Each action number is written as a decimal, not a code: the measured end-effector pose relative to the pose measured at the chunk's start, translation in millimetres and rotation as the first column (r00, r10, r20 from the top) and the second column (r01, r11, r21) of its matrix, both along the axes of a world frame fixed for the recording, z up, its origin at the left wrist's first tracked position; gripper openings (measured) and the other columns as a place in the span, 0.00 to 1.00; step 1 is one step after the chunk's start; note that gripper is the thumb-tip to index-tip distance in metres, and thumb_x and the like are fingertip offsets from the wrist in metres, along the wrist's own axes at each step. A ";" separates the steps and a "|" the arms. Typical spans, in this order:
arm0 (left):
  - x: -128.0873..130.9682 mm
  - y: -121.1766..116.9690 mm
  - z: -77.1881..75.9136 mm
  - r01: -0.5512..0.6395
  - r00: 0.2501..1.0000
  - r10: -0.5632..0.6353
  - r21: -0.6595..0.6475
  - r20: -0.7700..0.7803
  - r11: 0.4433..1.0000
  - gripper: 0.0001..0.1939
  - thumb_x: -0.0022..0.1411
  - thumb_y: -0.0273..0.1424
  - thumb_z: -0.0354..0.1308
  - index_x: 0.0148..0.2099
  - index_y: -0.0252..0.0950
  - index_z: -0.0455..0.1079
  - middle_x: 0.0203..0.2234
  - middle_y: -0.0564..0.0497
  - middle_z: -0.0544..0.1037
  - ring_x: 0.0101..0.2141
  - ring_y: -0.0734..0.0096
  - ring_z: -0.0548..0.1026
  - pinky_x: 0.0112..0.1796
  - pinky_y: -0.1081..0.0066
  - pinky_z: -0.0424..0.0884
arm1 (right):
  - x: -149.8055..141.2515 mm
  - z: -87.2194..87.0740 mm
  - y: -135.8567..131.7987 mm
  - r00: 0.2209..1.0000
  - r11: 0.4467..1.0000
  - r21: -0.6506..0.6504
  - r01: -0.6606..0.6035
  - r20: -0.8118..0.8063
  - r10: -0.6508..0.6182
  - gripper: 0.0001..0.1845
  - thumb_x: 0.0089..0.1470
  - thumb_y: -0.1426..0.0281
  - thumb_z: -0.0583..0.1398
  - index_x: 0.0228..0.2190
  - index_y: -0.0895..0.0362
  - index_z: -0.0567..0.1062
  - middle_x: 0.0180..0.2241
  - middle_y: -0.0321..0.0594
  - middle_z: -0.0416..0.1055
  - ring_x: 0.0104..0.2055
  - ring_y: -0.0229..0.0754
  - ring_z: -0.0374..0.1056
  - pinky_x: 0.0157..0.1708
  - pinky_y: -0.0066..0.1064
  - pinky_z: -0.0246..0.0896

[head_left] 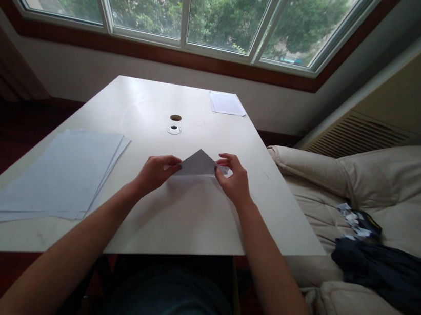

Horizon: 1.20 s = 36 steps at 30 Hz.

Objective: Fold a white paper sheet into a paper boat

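Note:
Between my two hands is a folded sheet of paper (198,164), its top coming to a point and its lower edge running nearly straight across. My left hand (157,172) pinches the left corner between thumb and fingers. At the other corner, my right hand (234,180) grips the paper with thumb and forefinger, the remaining fingers curled behind. A small flap of paper shows past the right fingers. The paper is held at or just above the white table (182,221); whether it touches the top I cannot tell.
A loose stack of white sheets (63,172) lies on the table's left side. More sheets (227,104) lie at the far right corner. Near the middle are a cable hole (176,118) and a round cover (174,130). A beige sofa (386,175) holding dark clothing (385,271) stands right.

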<state>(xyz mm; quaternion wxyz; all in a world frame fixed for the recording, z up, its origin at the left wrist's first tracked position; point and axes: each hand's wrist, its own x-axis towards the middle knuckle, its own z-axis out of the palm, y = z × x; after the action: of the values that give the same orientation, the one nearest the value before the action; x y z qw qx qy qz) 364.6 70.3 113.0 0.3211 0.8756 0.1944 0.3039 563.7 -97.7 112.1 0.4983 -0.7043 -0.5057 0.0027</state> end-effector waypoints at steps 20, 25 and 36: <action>-2.6 17.2 -9.5 -0.130 0.985 0.119 -0.089 -0.121 0.988 0.18 0.56 0.41 0.65 0.46 0.36 0.79 0.42 0.44 0.82 0.43 0.54 0.80 0.47 0.55 0.76 | 4.8 -21.0 7.5 0.983 0.991 -0.121 0.051 0.181 -0.029 0.34 0.55 0.68 0.58 0.62 0.55 0.60 0.60 0.49 0.64 0.62 0.52 0.60 0.56 0.46 0.63; 2.0 13.1 -16.9 0.006 0.989 0.037 0.284 -0.145 0.959 0.29 0.60 0.41 0.62 0.62 0.37 0.68 0.65 0.44 0.61 0.66 0.50 0.55 0.62 0.48 0.59 | 4.2 -33.6 10.6 0.926 0.922 -0.378 0.079 0.370 0.072 0.38 0.55 0.65 0.60 0.64 0.57 0.59 0.67 0.47 0.54 0.71 0.58 0.41 0.66 0.56 0.42; -7.7 13.7 -13.6 0.379 0.879 -0.271 0.229 -0.392 0.897 0.29 0.61 0.41 0.60 0.63 0.40 0.66 0.64 0.47 0.63 0.65 0.56 0.59 0.61 0.57 0.64 | -4.5 -25.3 8.0 0.869 0.903 -0.359 -0.236 0.338 0.361 0.17 0.58 0.73 0.57 0.47 0.53 0.79 0.48 0.40 0.77 0.53 0.45 0.67 0.56 0.40 0.61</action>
<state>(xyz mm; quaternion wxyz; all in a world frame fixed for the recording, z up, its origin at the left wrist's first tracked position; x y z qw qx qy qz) 356.9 84.0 99.4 0.1921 0.9740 0.0489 0.1099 559.2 -89.6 86.8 0.2637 -0.6706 -0.6932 0.0159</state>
